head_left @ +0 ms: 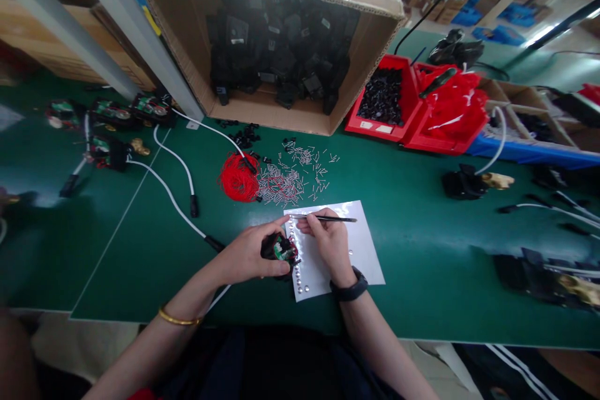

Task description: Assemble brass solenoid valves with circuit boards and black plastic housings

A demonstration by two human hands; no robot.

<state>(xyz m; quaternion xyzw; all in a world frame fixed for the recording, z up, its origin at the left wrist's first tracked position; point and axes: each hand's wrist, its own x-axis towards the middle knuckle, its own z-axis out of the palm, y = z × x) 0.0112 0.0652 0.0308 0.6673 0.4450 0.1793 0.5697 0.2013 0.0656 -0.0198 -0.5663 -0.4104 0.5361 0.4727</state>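
Observation:
My left hand (pixel 255 253) is closed around a small black housing (pixel 281 249) with a green circuit board and red wires showing. A white cable (pixel 219 301) runs beneath my left forearm, seemingly from this housing. Between the fingers of my right hand (pixel 330 240) is a slim dark tool like tweezers (pixel 335 219), lying nearly level. Its thin tip reaches the upper left corner of a white sheet (pixel 368 262), close to my left index finger. Small shiny round pieces (pixel 300 289) line the sheet's left edge.
Behind the sheet lie many loose screws (pixel 288 184) and a red wire coil (pixel 238 178). A cardboard box (pixel 262 109) of black housings stands at the back, red bins (pixel 384 128) to its right. Cabled assemblies (pixel 110 153) sit left; another (pixel 464 182) lies right.

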